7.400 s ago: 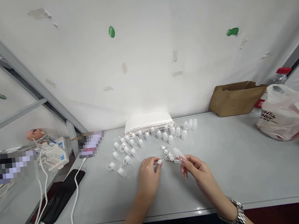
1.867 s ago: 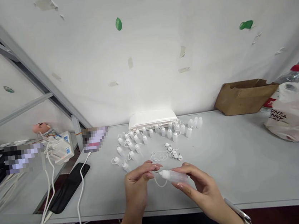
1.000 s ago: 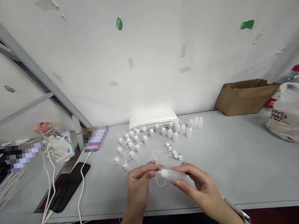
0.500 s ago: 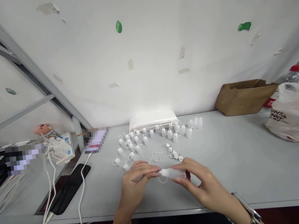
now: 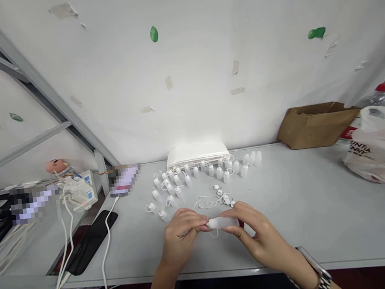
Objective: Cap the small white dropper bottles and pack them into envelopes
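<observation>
My right hand (image 5: 254,235) holds a small translucent white squeeze bottle (image 5: 225,222) lying sideways above the grey table (image 5: 308,215). My left hand (image 5: 182,236) pinches the bottle's tip end, where a small cap on a thin loop hangs. Just beyond the hands lie a few loose white caps with loops (image 5: 219,196). Further back stand several small white bottles (image 5: 203,173), some upright in a row, some scattered to the left.
A white flat pack (image 5: 197,153) lies against the wall. A brown cardboard box (image 5: 315,123) and a plastic bag (image 5: 377,146) sit at the right. A black phone (image 5: 90,242), white cables (image 5: 103,247) and a power strip (image 5: 78,194) lie at the left.
Both hands have drawn closer together over the bottle, and the left fingers have closed on its tip. Earlier, the hands picked the bottle and a cap from the pile.
</observation>
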The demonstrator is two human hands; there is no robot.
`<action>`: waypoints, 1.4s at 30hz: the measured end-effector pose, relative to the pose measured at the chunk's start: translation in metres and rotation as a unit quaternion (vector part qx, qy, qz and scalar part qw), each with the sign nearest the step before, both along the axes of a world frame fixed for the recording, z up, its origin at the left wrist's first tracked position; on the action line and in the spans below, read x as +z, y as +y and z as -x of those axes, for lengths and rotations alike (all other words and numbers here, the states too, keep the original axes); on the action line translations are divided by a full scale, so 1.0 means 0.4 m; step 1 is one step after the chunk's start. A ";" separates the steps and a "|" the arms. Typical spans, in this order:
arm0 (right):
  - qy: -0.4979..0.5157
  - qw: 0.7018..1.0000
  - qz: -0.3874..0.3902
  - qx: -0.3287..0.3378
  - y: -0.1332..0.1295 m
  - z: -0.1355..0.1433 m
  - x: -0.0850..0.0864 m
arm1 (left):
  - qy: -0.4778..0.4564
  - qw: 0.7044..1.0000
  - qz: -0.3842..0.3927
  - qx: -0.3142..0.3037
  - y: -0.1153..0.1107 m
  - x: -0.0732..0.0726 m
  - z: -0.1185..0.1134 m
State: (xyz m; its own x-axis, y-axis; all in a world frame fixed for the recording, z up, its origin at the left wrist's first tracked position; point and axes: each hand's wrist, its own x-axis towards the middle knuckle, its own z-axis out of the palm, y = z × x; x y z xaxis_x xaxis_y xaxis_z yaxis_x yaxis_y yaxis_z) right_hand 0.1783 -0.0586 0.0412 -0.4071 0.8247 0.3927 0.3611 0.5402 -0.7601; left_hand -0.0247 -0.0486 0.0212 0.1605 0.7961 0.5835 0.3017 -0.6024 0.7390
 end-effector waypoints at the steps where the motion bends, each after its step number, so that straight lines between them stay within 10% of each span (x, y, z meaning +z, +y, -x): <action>1: 0.004 1.000 0.008 -0.004 0.001 0.001 -0.005 | 0.006 1.000 -0.005 0.003 0.002 -0.002 0.000; 13: 0.064 0.993 0.083 -0.045 0.015 0.007 -0.036 | 0.071 0.992 0.070 0.082 -0.011 0.033 0.018; 30: -0.031 0.995 0.091 0.019 0.034 0.000 -0.030 | 0.043 0.998 -0.021 0.041 -0.007 -0.003 0.021; 36: -0.152 0.985 -0.085 0.022 0.059 0.015 -0.048 | 0.038 0.984 0.111 0.136 -0.026 -0.034 0.022; 42: -0.311 0.916 -0.252 0.035 0.084 0.030 -0.083 | 0.197 0.964 0.079 0.162 -0.064 -0.040 0.096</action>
State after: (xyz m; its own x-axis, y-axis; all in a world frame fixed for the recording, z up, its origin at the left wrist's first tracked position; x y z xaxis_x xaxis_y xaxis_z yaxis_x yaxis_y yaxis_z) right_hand 0.1663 -0.0250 0.0081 -0.7259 0.5666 0.3899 0.5914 0.8036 -0.0669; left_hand -0.0633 -0.0741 0.0052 0.0726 0.9153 0.3961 0.7307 -0.3191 0.6035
